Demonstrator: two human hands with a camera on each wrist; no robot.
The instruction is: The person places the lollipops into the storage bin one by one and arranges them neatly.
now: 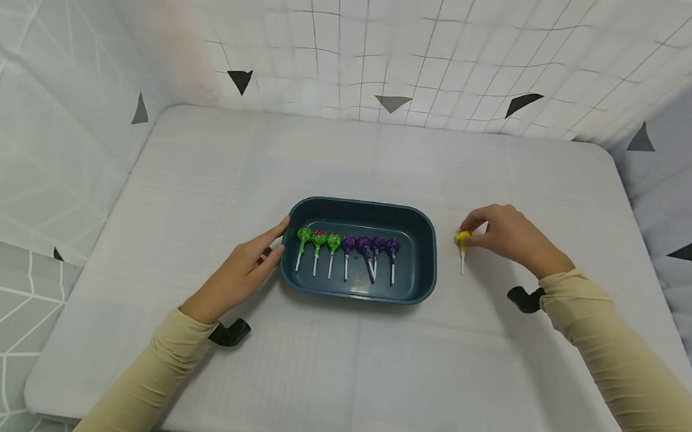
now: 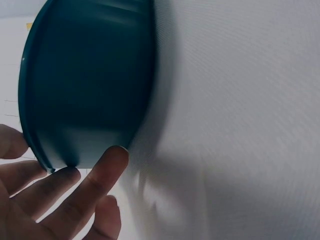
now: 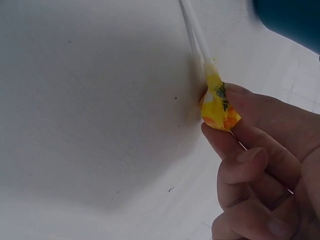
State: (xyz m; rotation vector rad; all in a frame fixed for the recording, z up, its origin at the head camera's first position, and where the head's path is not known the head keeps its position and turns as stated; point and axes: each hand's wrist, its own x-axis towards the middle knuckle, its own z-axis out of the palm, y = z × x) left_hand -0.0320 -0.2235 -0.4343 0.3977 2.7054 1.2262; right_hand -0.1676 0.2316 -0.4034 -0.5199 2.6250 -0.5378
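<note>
A dark teal tray [image 1: 356,292] holds a row of lollipops: three in green wrappers [image 1: 334,241], the middle one partly red, and several in purple wrappers [image 1: 393,245]. Their white sticks point towards the person. My left hand [image 1: 238,276] touches the tray's left end, its fingertips against the outer wall [image 2: 90,100] with fingers fairly straight. To the right of the tray, my right hand [image 1: 509,237] pinches a yellow lollipop [image 3: 218,110] by its wrapped head between thumb and fingers. The stick of this lollipop hangs close to the white tabletop.
A white cloth-covered table [image 1: 356,370] carries the tray near its middle. Pale sheets with dark triangles and grid lines enclose the back and sides. A black wrist mount [image 1: 525,300] sits below the right wrist, another black mount [image 1: 230,332] below the left.
</note>
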